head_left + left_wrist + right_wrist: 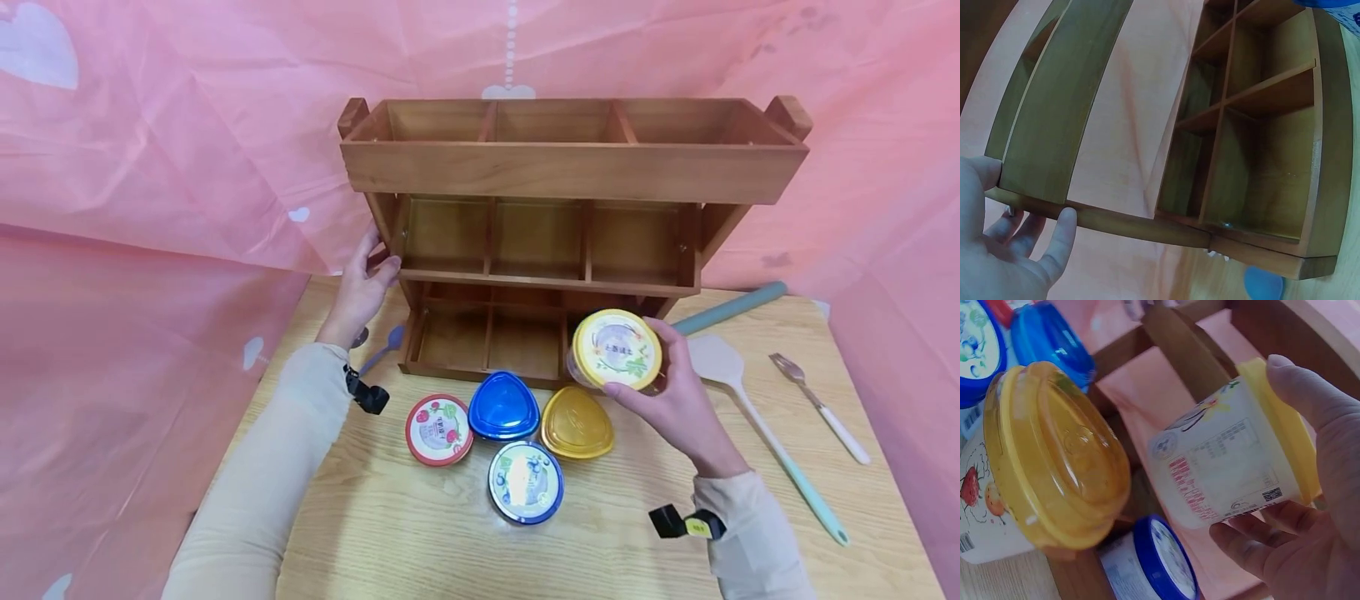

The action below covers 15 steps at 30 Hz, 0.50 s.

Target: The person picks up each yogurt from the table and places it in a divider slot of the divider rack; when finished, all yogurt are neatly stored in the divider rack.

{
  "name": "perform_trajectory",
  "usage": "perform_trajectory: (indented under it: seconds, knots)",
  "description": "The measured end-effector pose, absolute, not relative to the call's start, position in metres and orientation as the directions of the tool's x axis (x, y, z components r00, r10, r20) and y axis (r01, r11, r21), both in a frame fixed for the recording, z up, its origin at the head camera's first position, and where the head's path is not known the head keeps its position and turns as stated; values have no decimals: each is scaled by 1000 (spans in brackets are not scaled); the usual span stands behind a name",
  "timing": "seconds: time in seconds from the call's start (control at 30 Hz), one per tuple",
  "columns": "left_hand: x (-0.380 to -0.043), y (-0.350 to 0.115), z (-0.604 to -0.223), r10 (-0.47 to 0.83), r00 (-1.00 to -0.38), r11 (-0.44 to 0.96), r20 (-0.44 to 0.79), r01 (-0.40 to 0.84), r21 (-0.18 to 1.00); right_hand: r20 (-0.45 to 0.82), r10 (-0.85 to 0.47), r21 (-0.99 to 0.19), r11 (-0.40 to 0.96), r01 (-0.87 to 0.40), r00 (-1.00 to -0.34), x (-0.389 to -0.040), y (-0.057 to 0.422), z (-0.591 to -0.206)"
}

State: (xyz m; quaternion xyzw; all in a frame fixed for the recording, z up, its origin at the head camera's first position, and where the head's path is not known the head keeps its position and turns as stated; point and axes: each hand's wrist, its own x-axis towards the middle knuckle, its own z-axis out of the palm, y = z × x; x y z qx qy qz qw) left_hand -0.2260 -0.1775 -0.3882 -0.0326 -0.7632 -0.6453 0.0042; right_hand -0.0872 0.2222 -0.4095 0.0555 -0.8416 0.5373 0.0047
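Note:
My right hand (678, 400) holds a round white tub with a yellow lid (618, 348) in front of the lower right of a wooden tiered rack (570, 171). In the right wrist view, the thumb lies on the lid's rim and the fingers are under the tub's side (1219, 456). At the rack's left side, my left hand (360, 292) grips the side frame, thumb in front and fingers around the outside. On the table before the rack are a red-lidded tub (439, 430), a blue triangular-lidded tub (504, 406), a yellow triangular-lidded tub (577, 422) and a round blue-lidded tub (526, 483).
Another blue-lidded tub (1166, 556) shows low in the right wrist view. To the right lie a spatula (780, 446), a fork (821, 408) and a teal handle (731, 307). A blue spoon (382, 348) is by the rack's left foot. Pink cloth (187, 150) hangs behind.

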Motion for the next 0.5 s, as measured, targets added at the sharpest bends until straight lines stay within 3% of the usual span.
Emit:
perform_trajectory:
  seconds: [0.23,0.5]
  knots:
    - [-228,-178,-391,34,-998,184,62,67,981,-73,-156,-885,465,-8,-985,-119,204,-409]
    - [-227,-177,-391,29,-998,181,57,61,982,-146,-202,-807,591,-1,-968,-145,188,-420]
